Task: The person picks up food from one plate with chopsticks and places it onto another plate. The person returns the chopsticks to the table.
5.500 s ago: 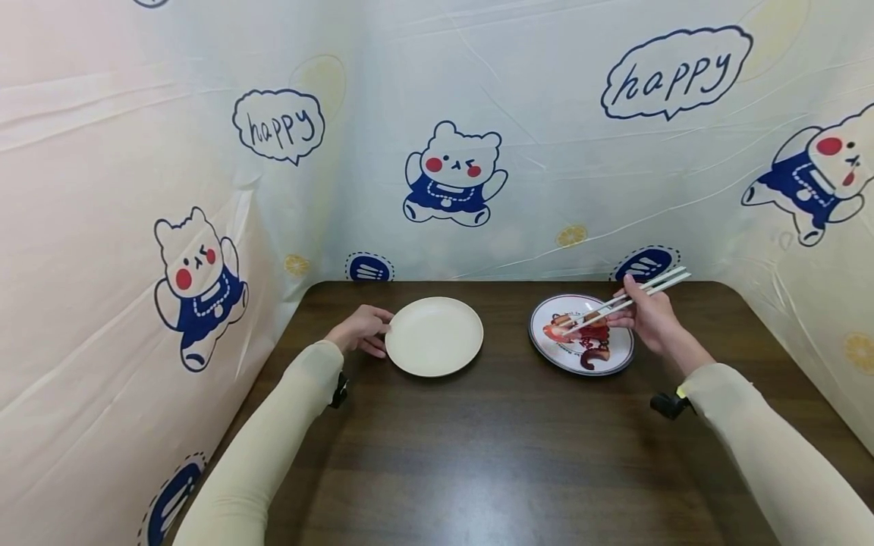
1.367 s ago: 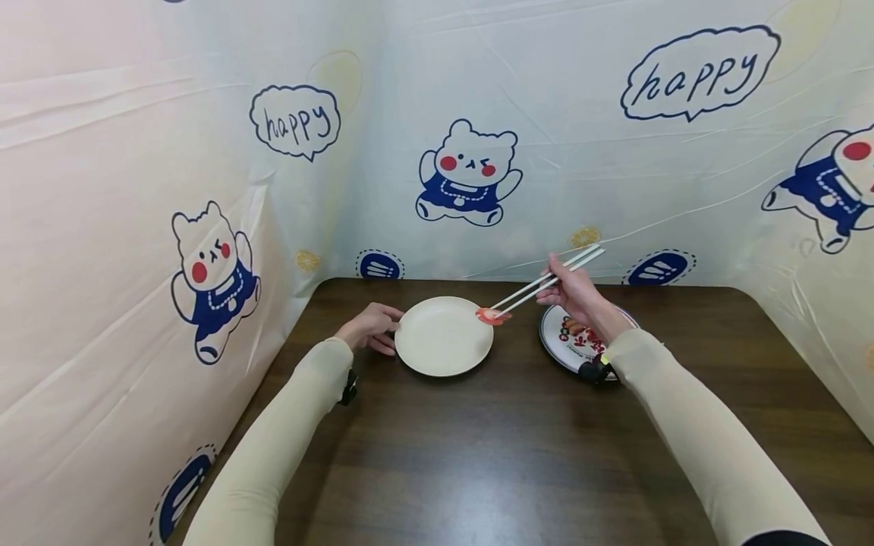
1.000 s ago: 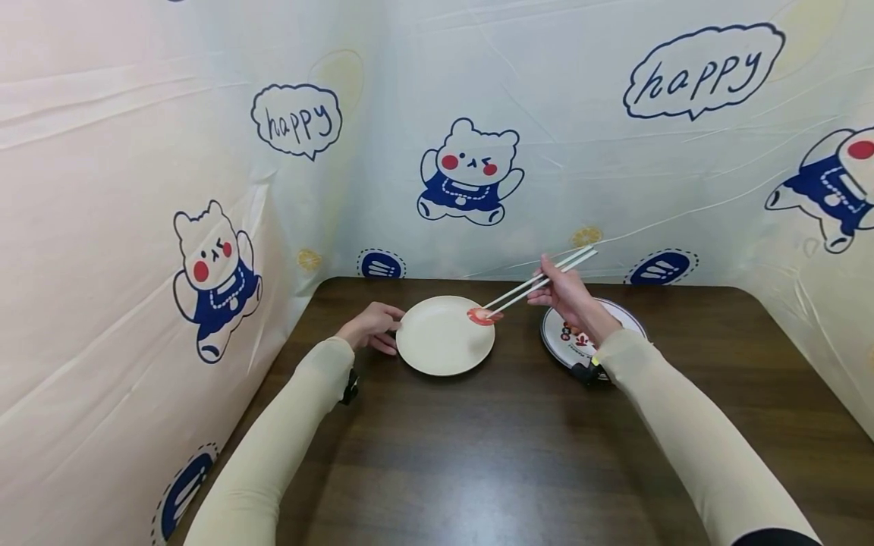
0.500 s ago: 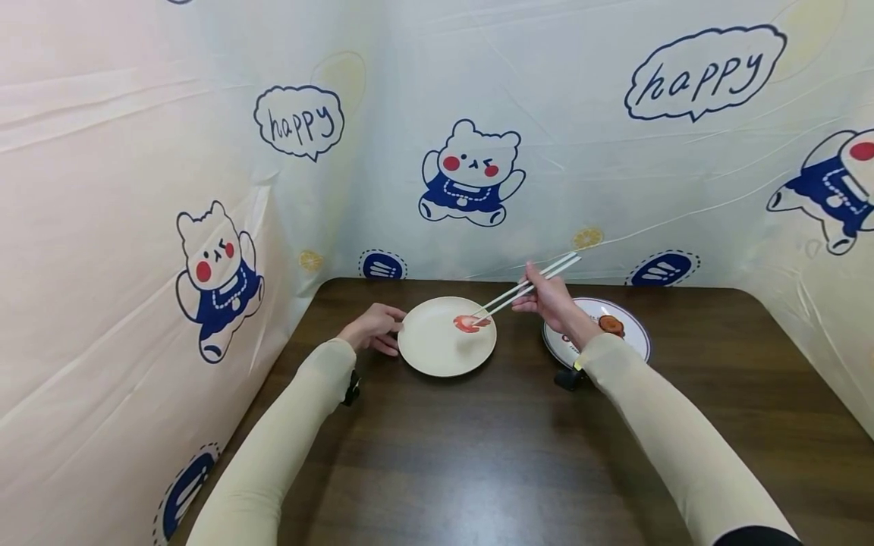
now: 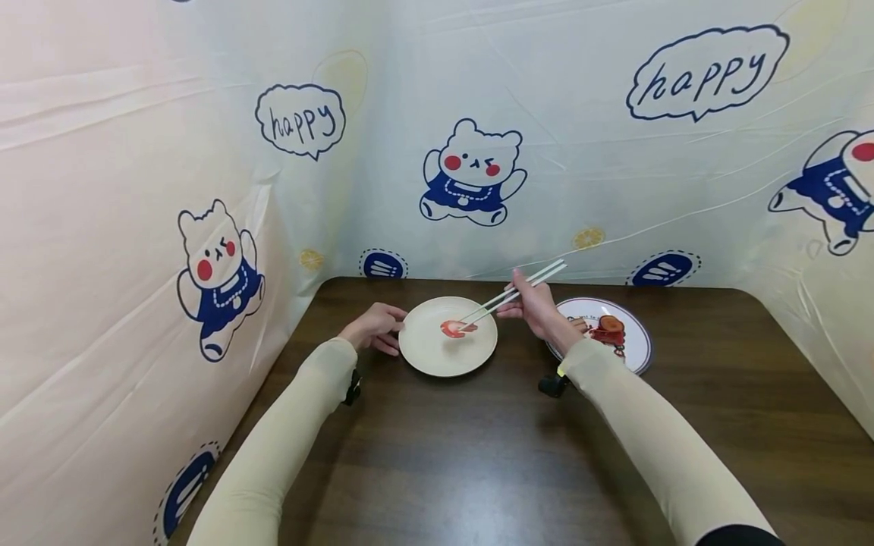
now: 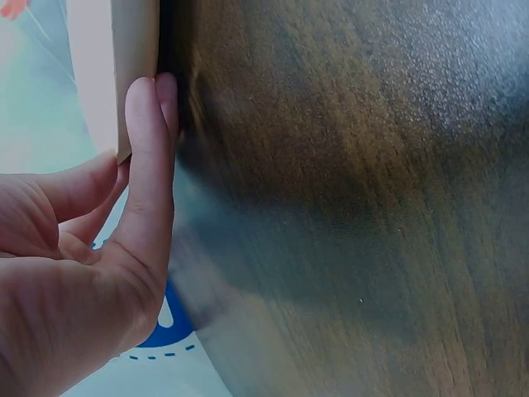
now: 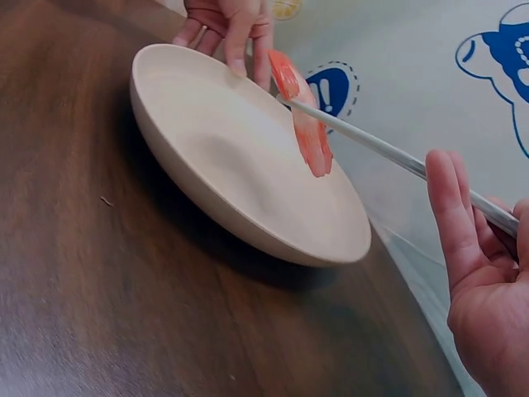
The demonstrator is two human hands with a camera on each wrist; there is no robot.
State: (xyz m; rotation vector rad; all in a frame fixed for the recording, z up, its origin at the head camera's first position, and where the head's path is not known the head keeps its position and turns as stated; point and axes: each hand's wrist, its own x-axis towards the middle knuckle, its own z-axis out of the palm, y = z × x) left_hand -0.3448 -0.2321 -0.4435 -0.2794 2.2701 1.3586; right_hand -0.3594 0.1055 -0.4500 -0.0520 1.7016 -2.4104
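Right hand [image 5: 536, 307] grips slender white chopsticks [image 7: 372, 143], glossy red-and-white shrimp [image 7: 308, 135] between.
Left hand [image 5: 372, 327] pinches round cream plate [image 5: 437, 355]; right wrist view reveals curved wall.

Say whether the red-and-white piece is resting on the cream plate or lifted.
Lifted: the chopsticks hold the red-and-white piece above the cream plate, with its shadow lying apart below.
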